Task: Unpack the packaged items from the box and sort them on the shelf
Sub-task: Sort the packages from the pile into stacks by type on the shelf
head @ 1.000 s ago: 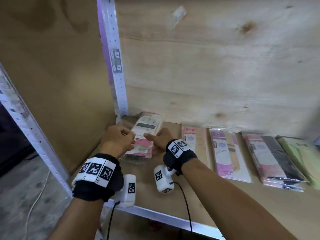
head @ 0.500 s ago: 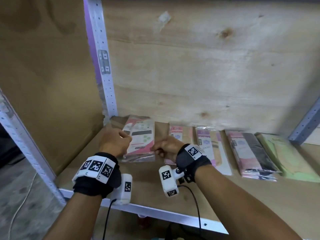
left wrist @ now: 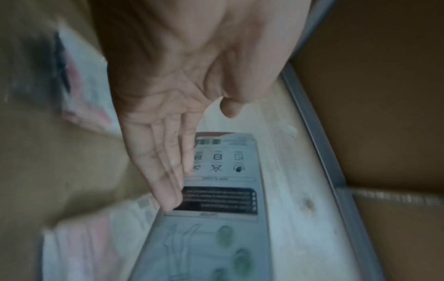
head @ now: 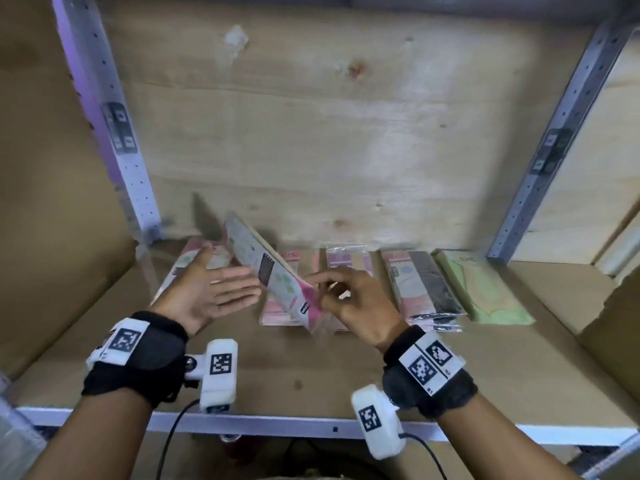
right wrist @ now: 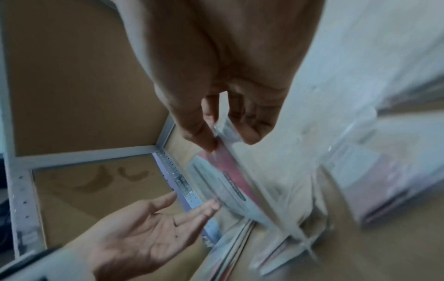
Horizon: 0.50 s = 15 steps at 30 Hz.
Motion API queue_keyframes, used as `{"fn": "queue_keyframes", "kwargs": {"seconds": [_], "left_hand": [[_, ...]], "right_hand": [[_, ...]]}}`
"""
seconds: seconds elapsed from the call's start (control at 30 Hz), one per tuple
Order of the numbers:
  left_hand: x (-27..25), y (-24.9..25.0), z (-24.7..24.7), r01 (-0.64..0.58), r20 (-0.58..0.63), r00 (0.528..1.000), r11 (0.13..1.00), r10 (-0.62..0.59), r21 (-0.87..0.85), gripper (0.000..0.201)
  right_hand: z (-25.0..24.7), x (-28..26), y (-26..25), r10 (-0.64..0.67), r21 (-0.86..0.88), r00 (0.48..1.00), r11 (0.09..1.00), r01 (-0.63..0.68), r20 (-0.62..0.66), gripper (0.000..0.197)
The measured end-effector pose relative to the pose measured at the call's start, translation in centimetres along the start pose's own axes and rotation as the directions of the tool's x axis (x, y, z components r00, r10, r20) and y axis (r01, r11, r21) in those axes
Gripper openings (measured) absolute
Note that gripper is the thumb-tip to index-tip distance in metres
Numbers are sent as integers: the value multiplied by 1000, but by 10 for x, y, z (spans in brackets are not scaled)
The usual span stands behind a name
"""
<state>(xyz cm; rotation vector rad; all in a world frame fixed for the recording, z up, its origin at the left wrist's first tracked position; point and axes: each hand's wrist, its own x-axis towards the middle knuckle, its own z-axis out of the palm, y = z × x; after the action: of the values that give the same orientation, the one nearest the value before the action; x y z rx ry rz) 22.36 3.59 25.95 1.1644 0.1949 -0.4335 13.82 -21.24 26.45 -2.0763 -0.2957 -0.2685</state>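
A flat plastic packet with a white and pink printed back stands tilted on its edge above the shelf board. My right hand pinches its lower right plastic edge between thumb and fingers. Just left of the packet my left hand is held palm up with straight fingers, fingertips close to the packet's printed back; contact cannot be told. Under that hand lies another packet of the same kind. No box is in view.
Flat on the shelf to the right lie a pink stack, a pink and beige packet, a pink and black stack and a green packet. Plywood back wall, perforated metal uprights, cardboard at both sides, metal front rail.
My right hand has lifted the top packet off the left stack and tipped it up towards the right. My left hand has let go and opened.
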Motion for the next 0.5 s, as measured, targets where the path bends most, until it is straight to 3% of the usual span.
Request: {"fn": "queue_keyframes", "kwargs": {"seconds": [0.1, 0.17, 0.27, 0.37, 0.5], "left_hand": [[6, 4, -2, 78, 84, 995, 968, -60, -237, 99], [11, 4, -7, 78, 71, 996, 954, -60, -290, 99], [14, 0, -8, 26, -31, 999, 977, -33, -213, 74], [13, -2, -1, 12, -16, 1000, 998, -13, -56, 36], [10, -8, 7, 36, 113, 993, 994, -47, 100, 44]], "right_hand": [[-12, -7, 8, -104, -141, 993, 986, 94, -65, 26], [-20, -7, 16, -124, -214, 989, 971, 103, -85, 29], [-30, -6, 27, -118, -251, 987, 964, 86, -112, 29], [-33, -4, 37, -135, -298, 978, 951, 83, -159, 28], [-38, -2, 47, -90, -314, 970, 949, 16, -224, 30]]}}
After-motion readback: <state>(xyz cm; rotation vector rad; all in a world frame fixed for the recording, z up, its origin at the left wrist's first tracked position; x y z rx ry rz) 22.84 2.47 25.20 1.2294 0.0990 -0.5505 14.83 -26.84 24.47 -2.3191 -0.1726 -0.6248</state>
